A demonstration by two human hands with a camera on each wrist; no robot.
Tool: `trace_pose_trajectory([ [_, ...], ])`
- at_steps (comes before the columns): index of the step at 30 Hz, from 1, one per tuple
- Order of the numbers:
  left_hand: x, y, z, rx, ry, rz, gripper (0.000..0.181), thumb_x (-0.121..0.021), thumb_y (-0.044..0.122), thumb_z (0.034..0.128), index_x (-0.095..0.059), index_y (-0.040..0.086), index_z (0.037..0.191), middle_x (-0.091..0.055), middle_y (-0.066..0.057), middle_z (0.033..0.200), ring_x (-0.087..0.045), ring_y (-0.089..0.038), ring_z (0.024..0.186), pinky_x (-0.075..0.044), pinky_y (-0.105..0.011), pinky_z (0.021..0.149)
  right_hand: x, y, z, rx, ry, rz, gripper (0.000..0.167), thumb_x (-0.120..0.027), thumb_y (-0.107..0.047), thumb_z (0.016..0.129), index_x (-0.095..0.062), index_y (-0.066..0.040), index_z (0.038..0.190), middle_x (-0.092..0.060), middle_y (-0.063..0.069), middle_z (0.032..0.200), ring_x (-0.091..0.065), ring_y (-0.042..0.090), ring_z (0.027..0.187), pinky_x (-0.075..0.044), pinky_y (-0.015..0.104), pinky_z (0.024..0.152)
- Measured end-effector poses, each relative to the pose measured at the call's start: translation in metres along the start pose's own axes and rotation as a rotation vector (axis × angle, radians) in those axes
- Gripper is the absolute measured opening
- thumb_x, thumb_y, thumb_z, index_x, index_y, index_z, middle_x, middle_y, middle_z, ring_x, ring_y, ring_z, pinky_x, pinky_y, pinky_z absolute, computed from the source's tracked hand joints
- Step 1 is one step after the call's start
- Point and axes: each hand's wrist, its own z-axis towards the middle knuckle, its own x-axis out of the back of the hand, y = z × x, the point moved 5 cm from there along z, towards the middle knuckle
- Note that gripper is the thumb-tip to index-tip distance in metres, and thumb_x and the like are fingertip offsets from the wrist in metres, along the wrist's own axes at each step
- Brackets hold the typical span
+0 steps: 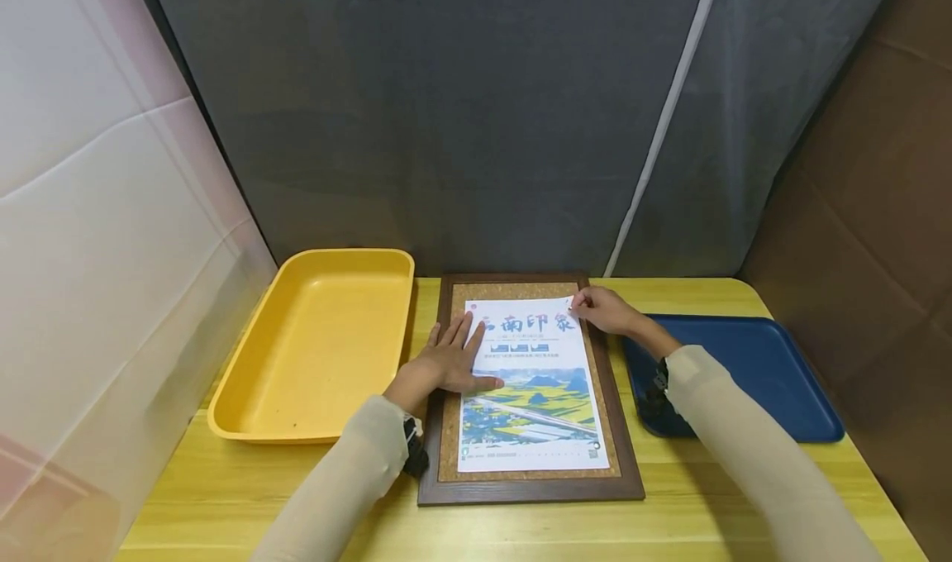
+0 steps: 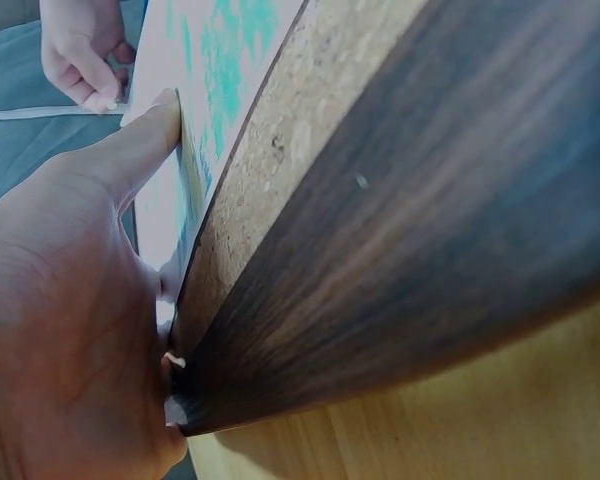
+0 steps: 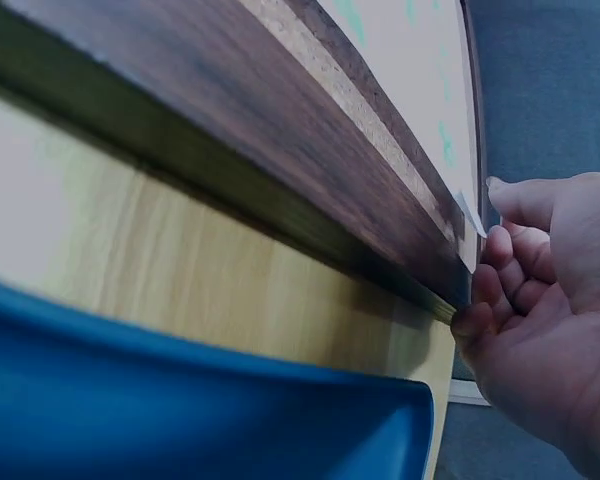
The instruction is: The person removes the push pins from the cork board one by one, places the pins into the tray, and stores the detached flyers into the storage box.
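Note:
A printed poster sheet point(image 1: 531, 409), with large blue Chinese characters and a landscape picture, lies on a cork board point(image 1: 513, 290) in a dark brown wooden frame point(image 1: 629, 463). My left hand point(image 1: 449, 365) rests on the sheet's left side with fingers spread. At the sheet's top right corner, my right hand point(image 1: 604, 311) pinches with thumb and forefinger, its other fingers curled. In the right wrist view the sheet's corner point(image 3: 471, 214) stands lifted off the cork between those fingertips. Whether a small item is also held there cannot be told.
A yellow tray point(image 1: 312, 339) stands left of the board, with a few dark specks in it. A blue tray point(image 1: 744, 372) lies to the right, under the right forearm. A grey cloth wall point(image 1: 416, 132) rises behind the wooden table point(image 1: 223, 496).

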Motion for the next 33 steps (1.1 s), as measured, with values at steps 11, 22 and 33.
trace_pose_trajectory([
  [11,-0.002,0.001,0.001,0.01,-0.008,0.0,0.113,-0.049,0.08,0.0947,0.0,0.013,0.172,0.013,-0.015,0.177,0.008,-0.034,0.164,0.003,-0.061,0.129,0.007,0.0,-0.013,0.067,-0.017,-0.036,0.011,-0.061,-0.003,0.106,-0.069,0.003,0.1,-0.064,0.011,0.09,-0.052,0.018,0.077,-0.045,0.031,0.071],
  [22,-0.007,-0.002,0.008,0.009,-0.015,-0.052,0.118,-0.051,0.082,0.0919,0.002,0.013,0.172,0.017,-0.014,0.176,0.014,-0.034,0.163,0.01,-0.062,0.128,0.02,0.006,-0.033,0.116,-0.029,-0.061,0.011,-0.061,-0.002,0.104,-0.069,0.001,0.097,-0.062,0.007,0.086,-0.052,0.016,0.074,-0.045,0.03,0.069],
  [33,-0.013,-0.006,0.013,-0.002,-0.005,-0.065,0.119,-0.05,0.085,0.0909,0.001,0.013,0.172,0.017,-0.014,0.177,0.013,-0.033,0.164,0.009,-0.063,0.128,0.033,0.015,-0.056,0.086,-0.042,-0.063,0.01,-0.062,-0.002,0.105,-0.068,0.002,0.099,-0.062,0.007,0.087,-0.051,0.015,0.074,-0.044,0.028,0.068],
])
